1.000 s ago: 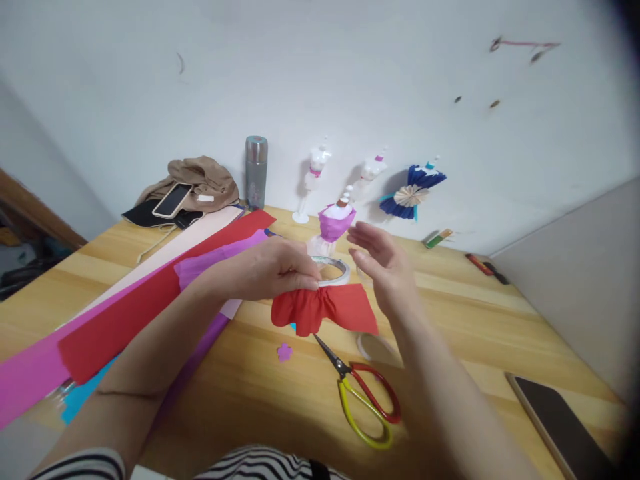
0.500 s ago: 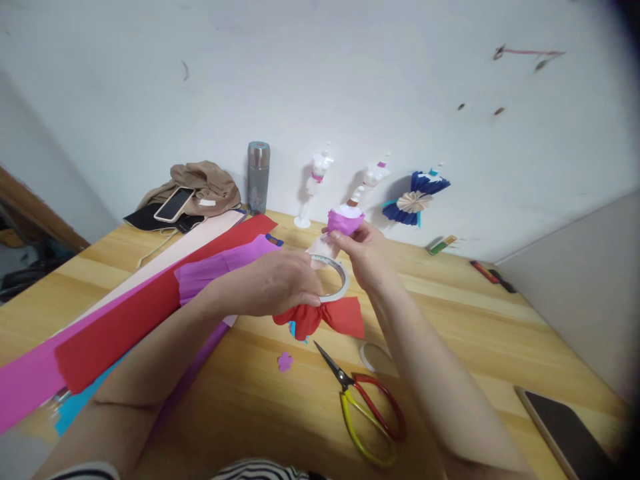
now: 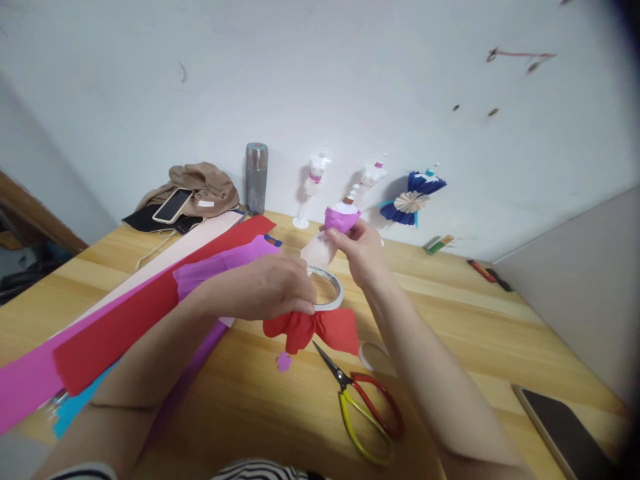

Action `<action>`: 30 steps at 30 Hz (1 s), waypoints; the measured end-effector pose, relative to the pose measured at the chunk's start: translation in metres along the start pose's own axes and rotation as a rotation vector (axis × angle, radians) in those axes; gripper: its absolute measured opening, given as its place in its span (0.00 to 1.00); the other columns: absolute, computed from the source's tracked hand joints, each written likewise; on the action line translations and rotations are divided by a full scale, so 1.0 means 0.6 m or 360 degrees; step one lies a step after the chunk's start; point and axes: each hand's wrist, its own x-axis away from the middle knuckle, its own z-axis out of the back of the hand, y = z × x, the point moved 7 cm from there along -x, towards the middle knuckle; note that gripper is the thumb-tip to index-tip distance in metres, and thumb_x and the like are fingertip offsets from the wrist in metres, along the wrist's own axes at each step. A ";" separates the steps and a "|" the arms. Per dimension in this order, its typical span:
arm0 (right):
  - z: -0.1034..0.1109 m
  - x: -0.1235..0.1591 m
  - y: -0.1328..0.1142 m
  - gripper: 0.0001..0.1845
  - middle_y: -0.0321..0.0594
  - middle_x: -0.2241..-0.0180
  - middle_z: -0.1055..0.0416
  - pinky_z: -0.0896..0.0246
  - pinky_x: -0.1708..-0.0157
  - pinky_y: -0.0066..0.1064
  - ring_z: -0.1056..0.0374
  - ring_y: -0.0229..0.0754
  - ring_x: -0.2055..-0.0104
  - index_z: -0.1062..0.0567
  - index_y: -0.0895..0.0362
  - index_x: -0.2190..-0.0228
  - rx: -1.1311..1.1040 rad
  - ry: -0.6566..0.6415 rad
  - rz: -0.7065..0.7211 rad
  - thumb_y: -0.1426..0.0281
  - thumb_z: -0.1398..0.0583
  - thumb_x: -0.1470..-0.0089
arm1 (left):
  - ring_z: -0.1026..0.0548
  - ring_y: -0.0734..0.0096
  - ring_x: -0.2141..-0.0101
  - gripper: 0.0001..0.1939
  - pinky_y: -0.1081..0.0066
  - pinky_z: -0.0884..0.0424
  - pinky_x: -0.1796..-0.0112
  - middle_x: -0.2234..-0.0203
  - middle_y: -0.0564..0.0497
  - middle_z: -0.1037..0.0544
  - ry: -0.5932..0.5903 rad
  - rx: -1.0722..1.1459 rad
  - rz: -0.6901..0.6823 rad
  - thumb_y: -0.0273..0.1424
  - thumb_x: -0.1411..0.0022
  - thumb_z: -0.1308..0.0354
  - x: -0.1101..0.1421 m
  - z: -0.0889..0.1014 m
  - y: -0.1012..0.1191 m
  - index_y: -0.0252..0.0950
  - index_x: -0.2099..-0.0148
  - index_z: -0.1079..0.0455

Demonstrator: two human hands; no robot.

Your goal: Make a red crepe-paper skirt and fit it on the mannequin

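My right hand [image 3: 367,253] grips a small white mannequin wrapped in purple paper [image 3: 343,219], tilted above the table, with the thumb on its front. A pale flap [image 3: 319,250] hangs at its lower left. My left hand [image 3: 280,290] pinches a roll of tape [image 3: 335,303] by its left side; the ring faces up at a slant. Directly under the roll is a red gathered paper bow [image 3: 335,330], and I cannot tell whether the left fingers also hold it. Scissors with red and yellow handles [image 3: 345,380] lie below, beside a small purple paper flower [image 3: 283,362].
Red paper strips [image 3: 115,333] and purple paper [image 3: 225,263] cover the left side. Along the wall stand a grey flask [image 3: 257,180], a white mannequin [image 3: 316,177] and one in blue paper [image 3: 413,200]. A phone [image 3: 560,427] lies right; another roll [image 3: 373,357] sits by my right forearm.
My left hand has moved slightly down and left with the tape roll. The red bow has shifted down too. The mannequin in my right hand has moved a little up and left.
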 end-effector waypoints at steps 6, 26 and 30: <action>-0.014 0.004 0.001 0.25 0.42 0.61 0.22 0.31 0.55 0.43 0.27 0.48 0.58 0.23 0.54 0.62 -0.0037 -0.0123 0.0056 0.55 0.29 0.60 | 0.30 0.74 0.72 0.13 0.74 0.35 0.69 0.75 0.51 0.24 0.0069 0.0631 0.0243 0.34 0.36 0.43 0.015 0.023 -0.037 0.32 0.69 0.26; 0.086 0.173 -0.024 0.11 0.36 0.79 0.28 0.40 0.74 0.30 0.35 0.37 0.77 0.23 0.54 0.79 -0.0168 0.0192 -0.0136 0.62 0.32 0.53 | 0.45 0.81 0.79 0.18 0.76 0.48 0.77 0.83 0.58 0.44 0.0164 0.1120 0.0394 0.33 0.40 0.47 -0.029 -0.027 -0.047 0.33 0.80 0.41; 0.056 0.254 0.000 0.17 0.41 0.76 0.25 0.35 0.73 0.36 0.29 0.46 0.73 0.21 0.54 0.73 -0.0305 -0.0154 -0.0411 0.52 0.35 0.51 | 0.49 0.82 0.80 0.21 0.76 0.52 0.78 0.85 0.59 0.49 0.0197 0.1037 0.0378 0.36 0.39 0.49 -0.042 -0.049 -0.054 0.35 0.81 0.47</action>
